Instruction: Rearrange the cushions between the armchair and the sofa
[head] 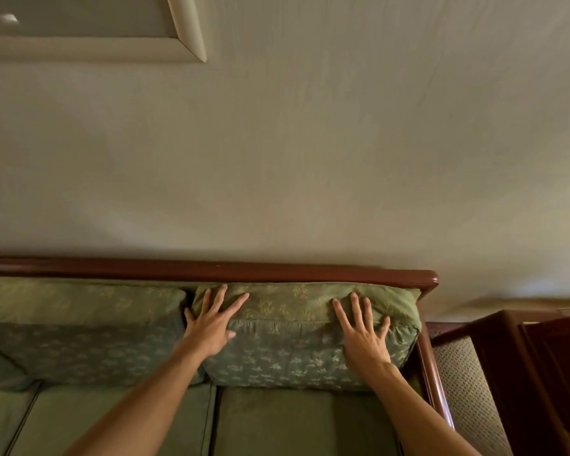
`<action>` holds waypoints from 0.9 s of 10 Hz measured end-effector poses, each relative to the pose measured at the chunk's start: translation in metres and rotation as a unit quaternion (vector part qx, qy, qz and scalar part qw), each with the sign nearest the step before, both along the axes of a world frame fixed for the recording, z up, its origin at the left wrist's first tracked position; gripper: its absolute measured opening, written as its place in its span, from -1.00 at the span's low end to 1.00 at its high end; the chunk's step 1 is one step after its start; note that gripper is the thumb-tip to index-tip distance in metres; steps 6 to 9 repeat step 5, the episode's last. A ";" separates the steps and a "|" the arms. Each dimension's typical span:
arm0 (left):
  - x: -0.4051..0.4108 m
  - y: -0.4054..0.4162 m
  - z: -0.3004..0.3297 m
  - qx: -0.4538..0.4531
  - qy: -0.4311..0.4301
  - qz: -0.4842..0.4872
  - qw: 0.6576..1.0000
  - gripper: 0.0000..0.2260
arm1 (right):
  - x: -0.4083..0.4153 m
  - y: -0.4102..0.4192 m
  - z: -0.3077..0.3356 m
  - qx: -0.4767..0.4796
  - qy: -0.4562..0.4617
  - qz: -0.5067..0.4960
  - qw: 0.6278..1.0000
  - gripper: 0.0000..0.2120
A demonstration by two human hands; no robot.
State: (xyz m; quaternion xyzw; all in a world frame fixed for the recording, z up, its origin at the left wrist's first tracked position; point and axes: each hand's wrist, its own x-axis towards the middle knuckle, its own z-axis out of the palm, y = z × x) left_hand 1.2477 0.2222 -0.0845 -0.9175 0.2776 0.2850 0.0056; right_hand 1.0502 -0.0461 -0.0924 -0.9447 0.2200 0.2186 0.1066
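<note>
A green floral back cushion [297, 337] leans upright at the right end of the sofa [211, 269], under its dark wooden top rail. My left hand [213, 324] lies flat on the cushion's upper left corner, fingers spread. My right hand [364, 334] presses flat on its upper right part, fingers spread too. A second matching back cushion [86, 330] stands to the left, touching the first. Plain green seat cushions [297, 422] lie below. The armchair is not clearly in view.
A beige wall rises behind the sofa, with a pale picture frame [188, 34] at the top left. To the right of the sofa's wooden arm [431, 366] stands dark wooden furniture [540, 373] beside a patterned fabric surface [468, 399].
</note>
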 end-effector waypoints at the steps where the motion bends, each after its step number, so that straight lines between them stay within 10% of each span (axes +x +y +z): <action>1: 0.001 -0.006 0.013 0.006 0.052 0.029 0.998 -0.23 | 0.005 0.002 0.013 0.053 0.021 -0.031 0.998 -0.08; 5: -0.080 0.017 0.159 -0.414 0.060 0.229 0.879 -0.25 | -0.006 0.071 0.142 0.348 -0.328 -0.263 0.838 -0.09; 9: -0.080 0.017 0.159 -0.414 0.060 0.229 0.879 -0.25 | -0.006 0.071 0.142 0.348 -0.328 -0.263 0.838 -0.09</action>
